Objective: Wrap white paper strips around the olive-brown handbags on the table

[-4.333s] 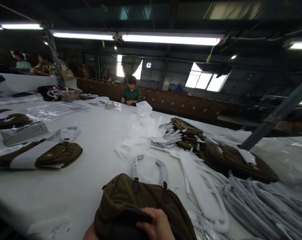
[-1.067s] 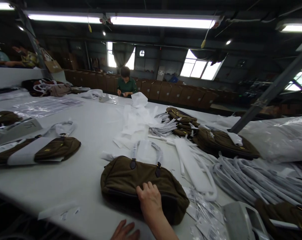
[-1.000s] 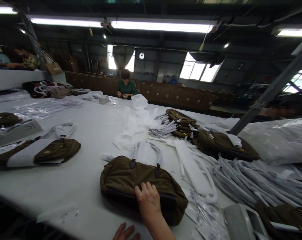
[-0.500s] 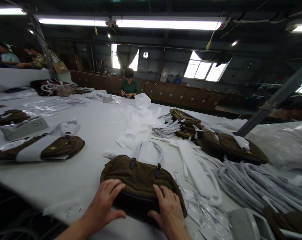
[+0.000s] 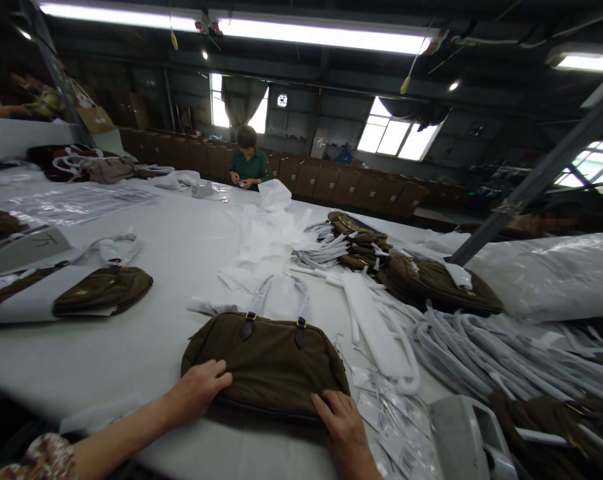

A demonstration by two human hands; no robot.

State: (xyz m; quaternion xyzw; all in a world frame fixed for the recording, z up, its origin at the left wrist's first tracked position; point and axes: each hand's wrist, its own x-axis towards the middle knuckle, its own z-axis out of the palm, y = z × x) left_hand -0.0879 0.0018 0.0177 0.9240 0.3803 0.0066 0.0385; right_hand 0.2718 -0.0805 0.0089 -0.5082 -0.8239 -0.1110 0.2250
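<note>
While zipped shut, brown bag (image 5: 266, 360) lies flat | left hand (image 5: 198, 387), right hand (image 5: 342, 420) spread open on it

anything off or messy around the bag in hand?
The brown bag lies flat and looks intact, left hand and right hand resting on its near edge. Small packets are strewn loosely beside it, and white wrapped straps sprawl in a tangled heap further right.
</note>
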